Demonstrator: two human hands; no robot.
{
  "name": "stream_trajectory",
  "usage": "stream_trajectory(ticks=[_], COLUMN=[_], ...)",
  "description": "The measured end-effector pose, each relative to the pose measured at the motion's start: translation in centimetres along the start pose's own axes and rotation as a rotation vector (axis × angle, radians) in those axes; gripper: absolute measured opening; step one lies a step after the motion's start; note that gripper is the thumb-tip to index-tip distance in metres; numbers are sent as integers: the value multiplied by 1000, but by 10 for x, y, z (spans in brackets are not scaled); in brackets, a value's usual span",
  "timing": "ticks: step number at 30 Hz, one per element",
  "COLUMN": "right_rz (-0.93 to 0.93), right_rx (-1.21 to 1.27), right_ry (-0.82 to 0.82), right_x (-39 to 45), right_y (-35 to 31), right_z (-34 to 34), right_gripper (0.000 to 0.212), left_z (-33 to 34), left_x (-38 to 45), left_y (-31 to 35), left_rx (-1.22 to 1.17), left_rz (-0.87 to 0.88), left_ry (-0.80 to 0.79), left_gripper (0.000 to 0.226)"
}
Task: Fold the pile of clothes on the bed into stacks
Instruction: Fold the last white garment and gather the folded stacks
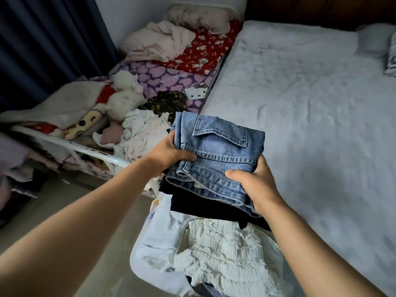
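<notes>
A folded pair of blue jeans (218, 151) is held over the near left corner of the bed (310, 103). My left hand (169, 152) grips its left edge, thumb on top. My right hand (255, 185) grips its near right edge, thumb on the denim. Directly below the jeans lies a folded dark garment (197, 204). Nearer to me, a ruffled white garment (227, 249) sits on pale blue cloth (158, 239) at the bed's corner.
The bed's light blue sheet stretches right and back, with a pillow (375, 39) at the far right. To the left a small cot with a white rail (70, 144) holds soft toys (124, 97), crumpled white clothes (143, 129), a pink blanket (160, 39) and patterned bedding. Dark curtains (42, 39) hang far left.
</notes>
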State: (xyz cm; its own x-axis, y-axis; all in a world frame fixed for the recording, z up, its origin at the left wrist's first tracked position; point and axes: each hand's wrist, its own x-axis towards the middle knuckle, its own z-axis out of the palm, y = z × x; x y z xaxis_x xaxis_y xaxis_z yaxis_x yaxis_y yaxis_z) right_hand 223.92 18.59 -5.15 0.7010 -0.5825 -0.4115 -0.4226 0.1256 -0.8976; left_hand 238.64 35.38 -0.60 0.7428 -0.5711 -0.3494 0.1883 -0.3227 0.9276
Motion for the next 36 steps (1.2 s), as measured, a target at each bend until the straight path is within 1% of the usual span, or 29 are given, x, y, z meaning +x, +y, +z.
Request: stream_trajectory(ticks=[4,8,11,13,15,16,17,18,19,20,21,23,26,30,32,34,35,36], right_rz=[38,78,106,120,183,226,256,250,198,138,90,62,25,-29,-56,-84,-95,-102], right_rx=[4,16,-67,-167,-330,-450,-609,-793,-960,-1074,-1137,-1192,-1230,-1220,-1206,-1203,-1207,-1211], right_ry=[-34,-35,-22,-14,-74,-121,-170,-217,-276,-346,-414,-488,-485,-442,-433,-437,-446,-458], right_x=[-36,-66,-83,-92,-98,-100,-101,-102,-102,-102,-101,-97,-90,-77,-70,-63,-58,-55], right_y=[3,20,32,40,51,57,63,70,76,81,85,92,95,94,94,92,93,95], right_z=[32,63,76,81,84,84,83,82,81,80,78,78,81,89,95,104,109,113], right_gripper=[86,91,88,90,101,107,108,103,94,85,78,73,73,69,65,63,64,66], left_z=[-31,-53,-64,-68,-71,-73,-73,-72,-69,-64,-56,-42,-36,-34,-28,-23,-21,-19], left_x=[-36,-62,-72,-73,-72,-70,-68,-66,-64,-63,-65,-64,-59,-53,-50,-46,-43,-42], left_y=[-10,-28,-49,-65,-86,-103,-120,-139,-161,-180,-195,-215,-219,-199,-189,-182,-180,-180], left_rx=[30,81,51,62,244,342,426,502,587,683,785,956,1022,1113,1208,1226,1212,1213], left_rz=[-89,-161,-234,-275,-297,-299,-298,-312,-319,-329,-327,-282,-233,-203,-183,-183,-202,-221], left_ry=[15,29,-1,-27,-57,-84,-122,-182,-243,-300,-347,-358,-325,-254,-217,-170,-167,-190], left_gripper=[56,57,61,66,76,91,105,112,112,106,96,77,60,32,31,34,46,64])
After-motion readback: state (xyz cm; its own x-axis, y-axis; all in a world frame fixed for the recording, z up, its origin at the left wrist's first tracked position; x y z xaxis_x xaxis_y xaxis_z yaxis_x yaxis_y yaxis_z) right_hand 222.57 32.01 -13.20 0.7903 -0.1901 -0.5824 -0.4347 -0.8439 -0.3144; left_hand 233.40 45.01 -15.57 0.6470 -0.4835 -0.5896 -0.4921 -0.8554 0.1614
